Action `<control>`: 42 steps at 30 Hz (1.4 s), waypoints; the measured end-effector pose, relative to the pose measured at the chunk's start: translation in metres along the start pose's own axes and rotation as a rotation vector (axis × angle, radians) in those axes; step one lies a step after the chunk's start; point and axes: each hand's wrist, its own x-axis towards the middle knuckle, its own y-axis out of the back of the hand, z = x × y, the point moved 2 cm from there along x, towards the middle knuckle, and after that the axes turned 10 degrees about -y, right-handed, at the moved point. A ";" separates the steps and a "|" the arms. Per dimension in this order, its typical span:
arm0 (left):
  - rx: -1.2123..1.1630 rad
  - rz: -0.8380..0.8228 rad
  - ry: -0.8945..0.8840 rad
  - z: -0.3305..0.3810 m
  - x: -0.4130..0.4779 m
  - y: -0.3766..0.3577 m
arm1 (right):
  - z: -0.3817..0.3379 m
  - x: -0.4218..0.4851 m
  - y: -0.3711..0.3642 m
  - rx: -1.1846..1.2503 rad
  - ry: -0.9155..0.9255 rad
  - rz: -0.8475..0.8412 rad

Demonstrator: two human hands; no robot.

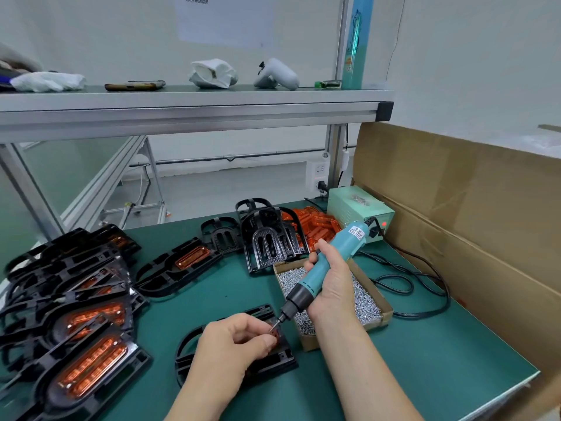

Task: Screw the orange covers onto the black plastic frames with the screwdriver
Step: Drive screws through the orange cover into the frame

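Right hand is wrapped tight round the teal screwdriver, which hangs right over the screw box. It's tilted, with the bit pointing down past the box's left edge.

The bit tip lands on the cover, which sits in the black frame lying flat just left of the box, close to its front corner. Left hand rests on that frame with the fingers curled, thumb and fingertips pinched together on the cover right at the bit. Can't tell if there's a screw between them. The hand hides most of the cover, so only a sliver of orange shows. The two hands are close together, not touching.

The box itself is open cardboard, full of small silver screws.

- Far left of the box: a big heap of frames with orange covers in them.
- Behind-left of the box: one more covered frame.
- Right behind it: a stack of bare frames.
- Behind that stack: a pile of loose covers.
- Behind-right of the box: a pale green power unit with a red light on.
- Right of the box: the black cable, looping on the green mat.
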 end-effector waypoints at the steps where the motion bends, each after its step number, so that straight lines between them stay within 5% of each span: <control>1: -0.010 0.006 0.003 0.000 -0.002 0.001 | 0.000 0.000 0.000 -0.002 0.004 0.000; 23: 0.179 0.094 -0.004 0.008 -0.009 0.005 | 0.013 -0.005 -0.005 -0.001 0.021 0.020; 30: 0.419 0.174 -0.141 0.014 -0.016 -0.001 | 0.014 -0.008 -0.009 -0.046 0.049 0.047; 42: 0.879 0.076 -0.275 0.021 -0.014 -0.012 | 0.020 -0.009 -0.011 -0.138 0.129 0.068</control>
